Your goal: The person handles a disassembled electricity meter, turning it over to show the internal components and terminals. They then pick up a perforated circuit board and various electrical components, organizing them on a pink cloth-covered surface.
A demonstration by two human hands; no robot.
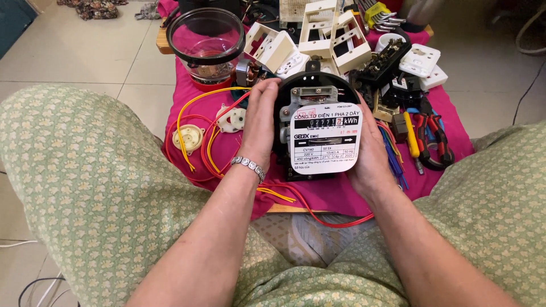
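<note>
Seated low, knees in green patterned trousers either side of a small desk (296,208) under a pink cloth (449,136).

Far left on cloth: cream round fitting (188,138), loops of yellow and red wire (196,113), white toothed disc (231,119). Behind: clear glass dome cover (206,35), upright.

Left hand (259,122), metal bracelet (248,166) at wrist, fingers laid flat and together against left flank of electricity meter (319,128). Meter centre of cloth, cover off, black round base, white dial plate facing up, held between both palms.

Right hand (368,153) cupped on right flank, fingers wrapped behind and clamped on the housing.

Further right: bundle of blue wires (394,159), yellow-handled screwdriver (410,139), red-handled pliers (435,139), black terminal blocks (387,59), white socket plates (421,59), cream switch frames (330,34) at rear.

Judged step: steadying or turning the bare meter for inspection. Next move likely needs one hand freed for a tool while the other keeps the body from tipping.

Hard to read: right fingertips hidden behind meter; underside and rear terminals out of sight; red wire end lost below desk edge; top-edge clutter cut off.
</note>
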